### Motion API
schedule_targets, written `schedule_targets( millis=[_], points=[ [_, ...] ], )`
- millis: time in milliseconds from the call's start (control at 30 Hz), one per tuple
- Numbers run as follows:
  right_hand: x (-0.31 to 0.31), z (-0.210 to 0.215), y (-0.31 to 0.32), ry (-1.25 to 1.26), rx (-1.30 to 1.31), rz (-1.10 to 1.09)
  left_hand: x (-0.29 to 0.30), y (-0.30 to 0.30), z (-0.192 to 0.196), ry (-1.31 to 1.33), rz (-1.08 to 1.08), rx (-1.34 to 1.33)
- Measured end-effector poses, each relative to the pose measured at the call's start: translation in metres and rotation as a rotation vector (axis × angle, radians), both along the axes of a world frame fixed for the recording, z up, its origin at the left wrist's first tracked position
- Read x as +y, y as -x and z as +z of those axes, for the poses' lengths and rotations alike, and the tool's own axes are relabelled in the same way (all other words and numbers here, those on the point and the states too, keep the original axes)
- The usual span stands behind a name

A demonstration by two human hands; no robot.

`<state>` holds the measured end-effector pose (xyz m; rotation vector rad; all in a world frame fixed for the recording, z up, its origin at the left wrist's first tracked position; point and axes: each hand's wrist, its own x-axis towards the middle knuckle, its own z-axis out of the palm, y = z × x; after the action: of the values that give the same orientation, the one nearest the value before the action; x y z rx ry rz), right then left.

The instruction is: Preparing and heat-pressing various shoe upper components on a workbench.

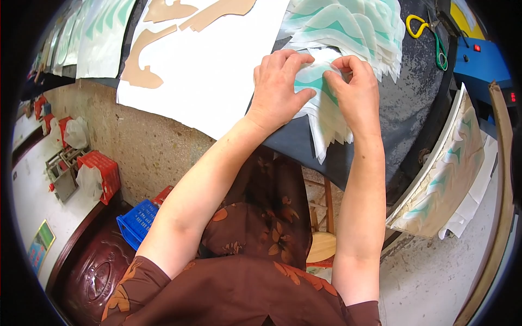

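Observation:
A pile of thin, translucent white pieces with teal bands [321, 124] lies on the dark table in front of me, its pointed ends fanned toward the near edge. My left hand [278, 84] rests at the left side of the pile with fingers spread and thumb out. Thumb and fingertips of my right hand [356, 89] pinch the upper right edge of the top piece. Whether that pinch takes in more than one piece cannot be made out. Just beyond both hands, a larger stack of similar curved pieces [340, 27] overlaps in layers.
A white sheet [201, 81] bearing tan cut-outs [142, 76] covers the table's left. Scissors [429, 38] with yellow and green handles lie far right, near a blue machine [481, 62]. A patterned panel [443, 174] leans right. Baskets, blue [136, 223] and red [103, 171], stand left.

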<state>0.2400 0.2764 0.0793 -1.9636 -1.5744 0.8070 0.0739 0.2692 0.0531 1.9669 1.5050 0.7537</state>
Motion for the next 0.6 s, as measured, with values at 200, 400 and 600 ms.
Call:
schedule_targets(
  millis=[200, 400, 600],
  points=[
    [-0.007, 0.015, 0.002, -0.049, -0.032, 0.058, 0.001, 0.002, -0.003, -0.023, -0.038, 0.031],
    [-0.025, 0.028, -0.002, 0.010, 0.181, 0.037, 0.001, 0.005, -0.002, -0.067, -0.043, 0.027],
    [-0.037, 0.013, -0.020, 0.246, 0.355, -0.020, 0.003, 0.006, 0.004, -0.076, -0.077, 0.032]
  ],
)
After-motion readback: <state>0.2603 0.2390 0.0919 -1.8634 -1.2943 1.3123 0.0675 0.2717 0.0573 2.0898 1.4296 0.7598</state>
